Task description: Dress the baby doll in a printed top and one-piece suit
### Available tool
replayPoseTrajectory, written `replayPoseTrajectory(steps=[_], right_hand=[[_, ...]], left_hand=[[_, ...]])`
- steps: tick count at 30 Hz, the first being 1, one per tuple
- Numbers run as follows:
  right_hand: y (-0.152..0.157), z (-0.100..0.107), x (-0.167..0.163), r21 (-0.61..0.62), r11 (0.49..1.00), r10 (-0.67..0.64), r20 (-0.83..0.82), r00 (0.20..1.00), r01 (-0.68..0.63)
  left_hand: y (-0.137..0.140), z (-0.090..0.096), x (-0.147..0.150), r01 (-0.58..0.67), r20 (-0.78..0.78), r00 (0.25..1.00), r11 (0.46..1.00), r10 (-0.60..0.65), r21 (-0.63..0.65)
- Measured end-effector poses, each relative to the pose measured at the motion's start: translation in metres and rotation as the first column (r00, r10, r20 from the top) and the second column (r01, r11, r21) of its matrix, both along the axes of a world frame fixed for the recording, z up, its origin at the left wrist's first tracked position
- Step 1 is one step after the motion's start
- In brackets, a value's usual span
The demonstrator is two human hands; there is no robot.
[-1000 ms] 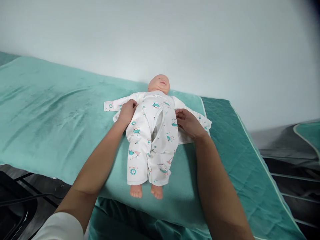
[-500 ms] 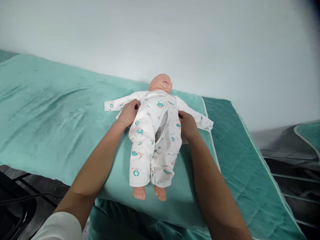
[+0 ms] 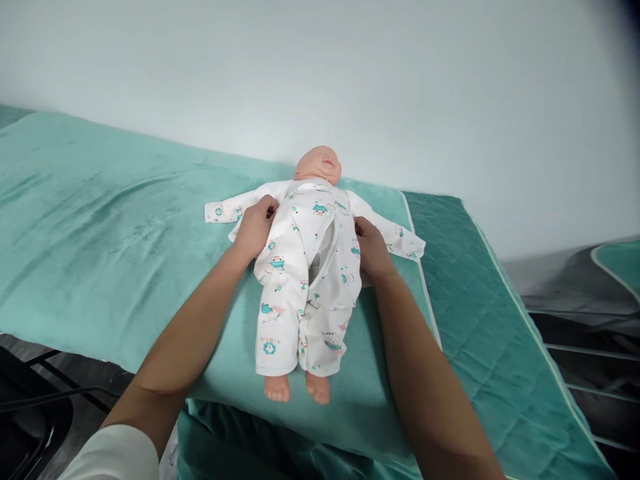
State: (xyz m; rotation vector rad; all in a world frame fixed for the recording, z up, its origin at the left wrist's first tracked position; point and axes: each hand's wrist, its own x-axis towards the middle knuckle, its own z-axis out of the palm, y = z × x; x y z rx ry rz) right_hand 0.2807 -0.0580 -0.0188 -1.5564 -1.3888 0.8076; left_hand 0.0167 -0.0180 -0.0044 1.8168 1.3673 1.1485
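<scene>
A baby doll (image 3: 319,165) lies on its back, its head toward the wall and its bare feet toward me. It wears a white printed top (image 3: 270,191) with both sleeves spread out and white printed split-crotch pants (image 3: 280,287) pulled high over the chest. My left hand (image 3: 256,227) is closed at the waist edge of the pants, on the left side of the doll's body. On the other side my right hand (image 3: 373,248) pinches the pants' edge, below the outstretched sleeve. The fingertips of both hands are partly hidden by the cloth.
The doll rests on a light green plush cover (image 3: 125,233) over a bed. A darker quilted green pad (image 3: 480,320) shows at the right. A pale wall (image 3: 320,73) stands behind. A black chair (image 3: 30,413) is at lower left and a metal rack (image 3: 590,353) at right.
The view has shifted slightly, so the doll and hands appear a little further left. Both hands keep their places at the sides of the pants.
</scene>
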Motion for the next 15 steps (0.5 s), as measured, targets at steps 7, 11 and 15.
replayPoseTrajectory(steps=[7, 11, 15], right_hand=[[-0.001, -0.002, -0.003, 0.019, 1.000, -0.011, -0.114, 0.993, 0.014], [0.000, -0.002, 0.000, 0.020, 1.000, 0.017, -0.163, 0.987, -0.014], [0.002, -0.004, 0.001, 0.018, 0.999, 0.041, -0.258, 0.965, -0.037]], left_hand=[[-0.004, -0.002, 0.000, 0.094, 0.039, 0.995, 0.986, -0.089, -0.135], [-0.006, -0.004, 0.007, 0.039, 0.165, 0.986, 0.982, -0.008, -0.184], [-0.005, 0.000, 0.013, 0.001, 0.366, 0.922, 0.946, 0.124, -0.323]])
